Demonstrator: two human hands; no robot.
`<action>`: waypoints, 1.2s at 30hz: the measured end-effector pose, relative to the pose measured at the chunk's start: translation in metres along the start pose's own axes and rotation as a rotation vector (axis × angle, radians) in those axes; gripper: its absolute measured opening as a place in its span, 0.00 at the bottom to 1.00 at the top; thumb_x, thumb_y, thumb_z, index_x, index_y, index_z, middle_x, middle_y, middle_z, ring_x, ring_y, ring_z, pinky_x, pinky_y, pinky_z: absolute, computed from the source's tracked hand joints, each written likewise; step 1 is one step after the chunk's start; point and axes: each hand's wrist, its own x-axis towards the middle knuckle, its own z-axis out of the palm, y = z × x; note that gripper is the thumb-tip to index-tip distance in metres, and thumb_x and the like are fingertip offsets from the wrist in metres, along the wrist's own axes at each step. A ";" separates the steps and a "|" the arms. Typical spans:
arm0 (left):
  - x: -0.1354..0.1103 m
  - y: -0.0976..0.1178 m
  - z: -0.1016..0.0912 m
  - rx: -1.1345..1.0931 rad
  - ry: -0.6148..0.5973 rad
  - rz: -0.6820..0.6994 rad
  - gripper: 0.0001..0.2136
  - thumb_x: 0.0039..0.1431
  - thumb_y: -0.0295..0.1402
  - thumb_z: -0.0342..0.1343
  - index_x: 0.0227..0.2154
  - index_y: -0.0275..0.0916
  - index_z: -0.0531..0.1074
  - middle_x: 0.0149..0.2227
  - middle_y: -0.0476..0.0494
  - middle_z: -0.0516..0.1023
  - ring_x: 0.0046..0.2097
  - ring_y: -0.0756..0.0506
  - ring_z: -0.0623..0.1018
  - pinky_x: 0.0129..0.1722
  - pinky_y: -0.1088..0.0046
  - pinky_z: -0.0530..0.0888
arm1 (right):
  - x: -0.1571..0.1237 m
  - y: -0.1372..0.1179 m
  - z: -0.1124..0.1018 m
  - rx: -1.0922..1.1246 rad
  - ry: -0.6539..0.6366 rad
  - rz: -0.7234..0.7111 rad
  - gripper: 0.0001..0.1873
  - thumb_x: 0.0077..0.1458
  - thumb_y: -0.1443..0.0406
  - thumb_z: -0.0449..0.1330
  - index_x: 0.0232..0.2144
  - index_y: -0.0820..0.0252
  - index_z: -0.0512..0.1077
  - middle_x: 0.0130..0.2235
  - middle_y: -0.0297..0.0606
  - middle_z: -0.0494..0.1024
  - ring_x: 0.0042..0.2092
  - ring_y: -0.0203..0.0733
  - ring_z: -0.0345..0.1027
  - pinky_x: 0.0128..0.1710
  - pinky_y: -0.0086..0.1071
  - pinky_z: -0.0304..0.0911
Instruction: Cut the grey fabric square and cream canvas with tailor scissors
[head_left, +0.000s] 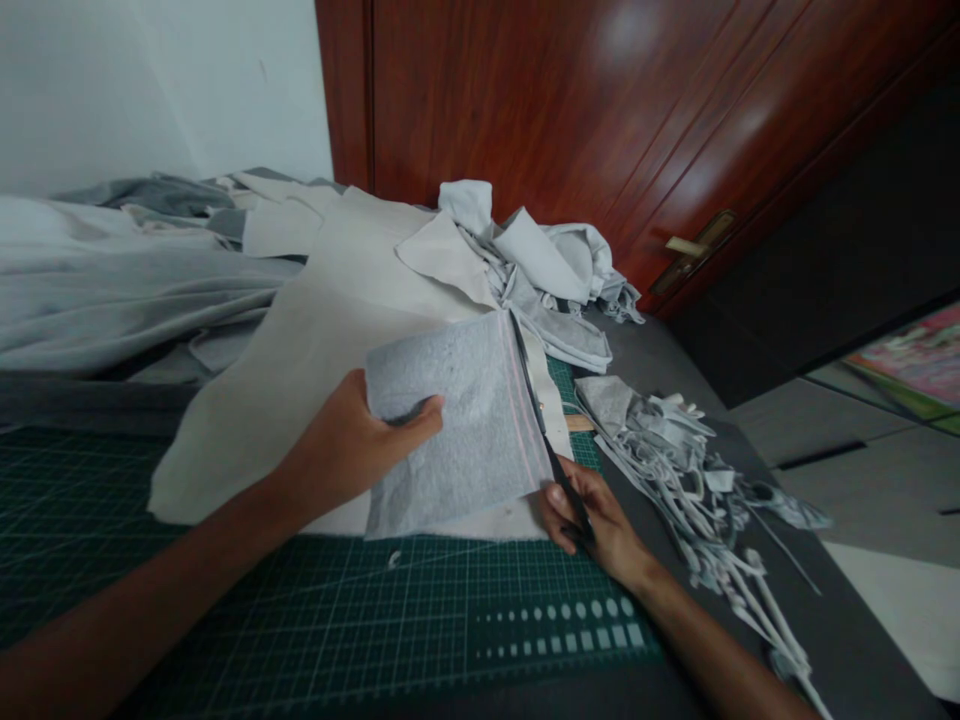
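Counter update: grey panel looks mid-trim

Green cutting mat underneath, big cream cloth over it, tangle of offcuts off right. The panel's above the cloth, pinched by the fingers of the left hand. Fingers of the right hand grip the scissors, lined up with the pink-lined edge. No strip's visibly off there, so that edge is probably what's left.

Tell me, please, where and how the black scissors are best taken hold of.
Probably by the handles, coming from the near right: the scissors slant so that their handle end is the nearer one, while the blades point away along the grey cloth. The right hand holds them at that end.
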 end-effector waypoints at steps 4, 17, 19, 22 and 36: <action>0.000 0.001 -0.001 0.031 0.021 -0.005 0.17 0.48 0.46 0.63 0.34 0.39 0.75 0.36 0.38 0.82 0.42 0.34 0.82 0.43 0.58 0.79 | 0.001 0.000 0.000 0.015 0.000 -0.003 0.23 0.64 0.47 0.59 0.30 0.55 0.58 0.20 0.21 0.58 0.17 0.26 0.48 0.16 0.24 0.46; 0.005 -0.005 0.000 -0.037 -0.032 0.106 0.13 0.48 0.45 0.61 0.27 0.41 0.75 0.27 0.44 0.80 0.31 0.39 0.80 0.32 0.64 0.77 | 0.001 0.004 -0.001 0.070 -0.013 0.012 0.23 0.62 0.46 0.60 0.30 0.56 0.59 0.19 0.20 0.58 0.16 0.26 0.48 0.16 0.23 0.45; 0.006 -0.005 0.000 -0.010 -0.026 0.088 0.13 0.47 0.46 0.61 0.27 0.41 0.75 0.28 0.43 0.80 0.32 0.38 0.81 0.33 0.63 0.77 | 0.001 0.004 -0.001 0.074 -0.005 0.011 0.23 0.62 0.47 0.60 0.29 0.55 0.59 0.19 0.20 0.57 0.16 0.26 0.48 0.16 0.23 0.45; 0.005 -0.004 -0.001 0.005 0.007 0.047 0.16 0.46 0.47 0.62 0.31 0.40 0.76 0.33 0.41 0.82 0.37 0.36 0.82 0.37 0.60 0.78 | 0.001 0.004 0.000 0.090 0.001 0.010 0.23 0.63 0.47 0.61 0.29 0.55 0.58 0.20 0.20 0.57 0.16 0.26 0.48 0.15 0.22 0.45; 0.004 -0.001 -0.003 0.040 -0.039 0.044 0.17 0.47 0.48 0.61 0.33 0.40 0.76 0.33 0.41 0.83 0.37 0.37 0.82 0.38 0.62 0.78 | 0.002 0.003 -0.001 0.121 -0.016 -0.001 0.23 0.62 0.47 0.61 0.30 0.56 0.61 0.19 0.20 0.59 0.16 0.25 0.49 0.14 0.22 0.46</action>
